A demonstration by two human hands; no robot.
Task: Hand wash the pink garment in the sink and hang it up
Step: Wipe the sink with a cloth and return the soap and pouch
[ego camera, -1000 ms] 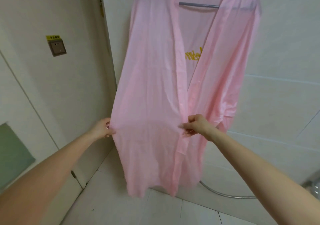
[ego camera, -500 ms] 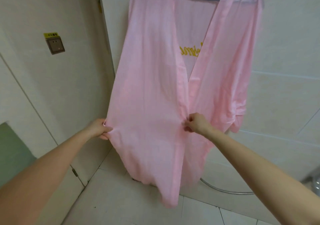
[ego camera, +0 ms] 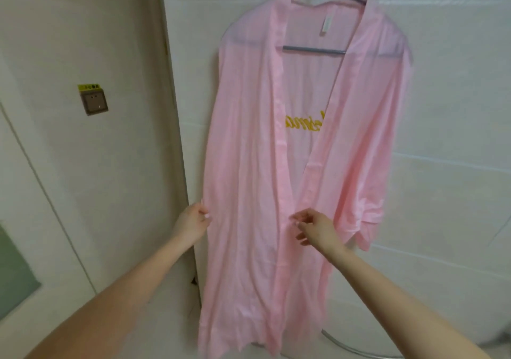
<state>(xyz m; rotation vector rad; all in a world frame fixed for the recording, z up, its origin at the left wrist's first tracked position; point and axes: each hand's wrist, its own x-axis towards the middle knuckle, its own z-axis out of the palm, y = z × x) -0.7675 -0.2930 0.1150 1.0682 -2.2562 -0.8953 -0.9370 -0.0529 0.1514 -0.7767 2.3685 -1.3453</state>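
Your left hand (ego camera: 192,221) is pinching the pink robe (ego camera: 249,165) at its edge. Your right hand (ego camera: 318,227) is seemingly pinching its front. A grey hanger (ego camera: 313,49) is holding it, with a wall socket (ego camera: 93,103) to the left.

1. One pink garment (ego camera: 249,165), centre of view.
2. One grey hanger (ego camera: 315,49), 1 o'clock.
3. Two hands: left hand (ego camera: 192,220) at 8 o'clock, right hand (ego camera: 318,227) at 5 o'clock.
4. One wall plate (ego camera: 94,104), 10 o'clock.
5. One yellow sticker (ego camera: 89,87), 10 o'clock.
6. One green panel (ego camera: 13,278), 8 o'clock.
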